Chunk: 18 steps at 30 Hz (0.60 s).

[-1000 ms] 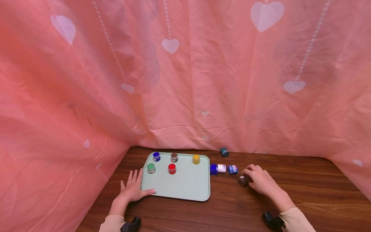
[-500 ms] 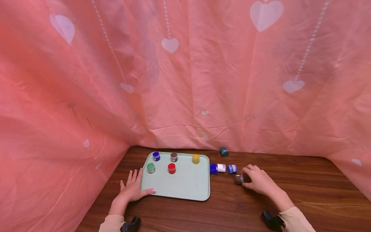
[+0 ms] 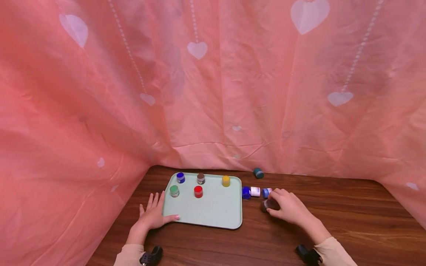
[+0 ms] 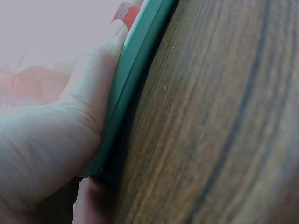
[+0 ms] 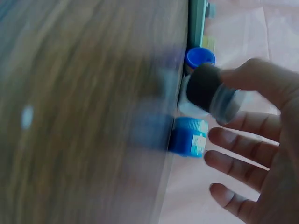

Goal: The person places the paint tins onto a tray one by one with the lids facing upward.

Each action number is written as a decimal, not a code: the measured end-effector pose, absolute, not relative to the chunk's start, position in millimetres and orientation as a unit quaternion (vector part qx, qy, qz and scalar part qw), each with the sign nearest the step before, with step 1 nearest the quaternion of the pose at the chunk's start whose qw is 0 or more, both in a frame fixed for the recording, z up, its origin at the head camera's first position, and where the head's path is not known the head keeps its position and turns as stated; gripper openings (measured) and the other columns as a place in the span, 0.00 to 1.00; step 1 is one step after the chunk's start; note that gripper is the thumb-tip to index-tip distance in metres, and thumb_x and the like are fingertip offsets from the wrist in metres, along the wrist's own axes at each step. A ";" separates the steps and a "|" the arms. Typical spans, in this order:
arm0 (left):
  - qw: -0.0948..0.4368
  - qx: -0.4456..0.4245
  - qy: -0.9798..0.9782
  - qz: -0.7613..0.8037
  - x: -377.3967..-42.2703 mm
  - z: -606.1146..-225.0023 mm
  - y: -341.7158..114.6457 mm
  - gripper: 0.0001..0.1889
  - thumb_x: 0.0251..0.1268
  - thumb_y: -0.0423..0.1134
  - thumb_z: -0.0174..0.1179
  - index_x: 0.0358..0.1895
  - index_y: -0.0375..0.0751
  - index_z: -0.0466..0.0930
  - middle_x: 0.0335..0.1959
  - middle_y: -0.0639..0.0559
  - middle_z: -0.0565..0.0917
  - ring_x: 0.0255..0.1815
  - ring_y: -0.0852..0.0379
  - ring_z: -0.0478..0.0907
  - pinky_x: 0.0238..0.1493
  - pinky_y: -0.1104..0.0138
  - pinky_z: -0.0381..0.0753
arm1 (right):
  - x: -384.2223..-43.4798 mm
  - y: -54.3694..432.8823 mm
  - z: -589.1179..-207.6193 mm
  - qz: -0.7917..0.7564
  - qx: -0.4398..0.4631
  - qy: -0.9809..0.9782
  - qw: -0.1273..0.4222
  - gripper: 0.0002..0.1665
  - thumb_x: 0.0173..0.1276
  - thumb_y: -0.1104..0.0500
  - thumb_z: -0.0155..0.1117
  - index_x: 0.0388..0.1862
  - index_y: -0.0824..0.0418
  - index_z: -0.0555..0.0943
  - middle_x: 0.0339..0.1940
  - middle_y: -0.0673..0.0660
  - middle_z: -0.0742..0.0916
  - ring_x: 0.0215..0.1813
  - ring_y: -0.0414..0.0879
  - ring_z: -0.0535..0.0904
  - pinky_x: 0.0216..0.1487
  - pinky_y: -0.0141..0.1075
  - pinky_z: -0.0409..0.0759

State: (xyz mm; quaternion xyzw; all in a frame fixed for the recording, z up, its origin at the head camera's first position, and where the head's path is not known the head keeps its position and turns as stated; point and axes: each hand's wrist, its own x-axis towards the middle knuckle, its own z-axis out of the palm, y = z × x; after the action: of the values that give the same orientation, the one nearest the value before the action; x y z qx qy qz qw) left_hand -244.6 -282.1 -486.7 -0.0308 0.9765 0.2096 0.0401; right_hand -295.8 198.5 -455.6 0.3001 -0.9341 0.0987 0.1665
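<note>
My right hand [image 3: 289, 207] pinches a small dark-lidded paint jar [image 5: 204, 87] between thumb and index finger, the other fingers spread in the right wrist view. In the head view that jar is just right of the tray, partly hidden by the fingers. My left hand [image 3: 154, 214] rests at the left end of the pale green tray [image 3: 216, 218], fingers straight and thumb over the front rim. On the tray stand a blue jar [image 3: 181, 177], a brown jar [image 3: 201, 179], a yellow jar [image 3: 226, 181], a green jar [image 3: 174, 191] and a red jar [image 3: 198, 191].
Right of the tray lie a dark blue jar [image 3: 246, 192], a white-and-pink jar [image 3: 255, 191] and a lighter blue jar [image 3: 266, 192]. A teal jar [image 3: 258, 173] lies farther back. A pink curtain [image 3: 213, 111] hangs behind the wooden table [image 3: 349, 210].
My right hand has moved left toward the tray, bringing the dark-lidded jar with it. The left hand keeps its place on the tray's edge.
</note>
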 end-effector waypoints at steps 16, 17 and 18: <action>0.038 -0.033 0.977 0.209 -245.5 -487.5 -282.4 0.66 0.45 0.75 0.62 0.78 0.36 0.42 0.77 0.27 0.46 0.79 0.30 0.33 0.65 0.25 0.31 | -297.3 165.4 -452.0 0.104 0.337 -0.902 0.249 0.16 0.55 0.41 0.71 0.29 0.48 0.77 0.32 0.42 0.76 0.35 0.38 0.69 0.34 0.31 0.65; 0.036 -0.032 0.976 0.210 -245.6 -487.8 -282.5 0.66 0.45 0.75 0.62 0.78 0.36 0.42 0.77 0.27 0.46 0.79 0.30 0.33 0.65 0.25 0.31 | -297.9 163.0 -452.1 0.104 0.339 -0.901 0.252 0.16 0.55 0.40 0.71 0.29 0.48 0.77 0.32 0.42 0.76 0.35 0.38 0.69 0.34 0.31 0.64; 0.035 -0.032 0.976 0.210 -245.9 -488.2 -282.6 0.66 0.45 0.76 0.62 0.78 0.36 0.42 0.77 0.27 0.46 0.79 0.30 0.34 0.65 0.25 0.31 | -298.5 160.5 -452.2 0.105 0.340 -0.899 0.256 0.17 0.55 0.40 0.71 0.28 0.48 0.77 0.32 0.42 0.76 0.35 0.38 0.69 0.34 0.31 0.64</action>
State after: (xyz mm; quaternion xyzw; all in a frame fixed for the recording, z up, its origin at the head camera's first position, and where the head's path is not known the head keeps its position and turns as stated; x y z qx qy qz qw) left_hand -245.9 -282.6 -488.2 -0.0316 0.9765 0.2105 0.0350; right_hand -298.5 160.5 -452.2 0.3402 -0.8987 0.1047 0.2561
